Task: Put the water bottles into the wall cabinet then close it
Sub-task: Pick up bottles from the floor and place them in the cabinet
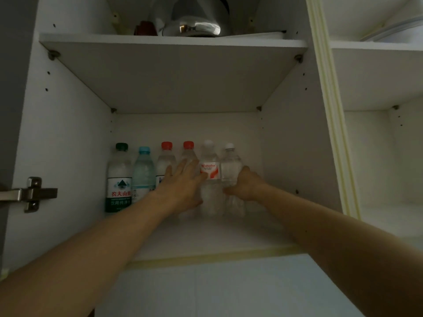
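Note:
Several water bottles stand in a row at the back of the open wall cabinet's lower shelf (206,256). From the left come a green-capped bottle (119,179), a blue-capped bottle (143,172) and two red-capped bottles (166,160) (188,149). Then come a white-capped bottle with a red label (209,170) and a clear white-capped bottle (230,163). My left hand (183,184) lies flat against the second red-capped bottle, fingers spread, thumb touching the red-labelled bottle. My right hand (246,186) wraps around the lower part of the clear white-capped bottle.
A metal kettle (194,19) and a dark red object (146,28) sit on the upper shelf. A door hinge (32,194) is fixed to the left wall. Another open white compartment (377,145) lies to the right, past a pale yellow divider.

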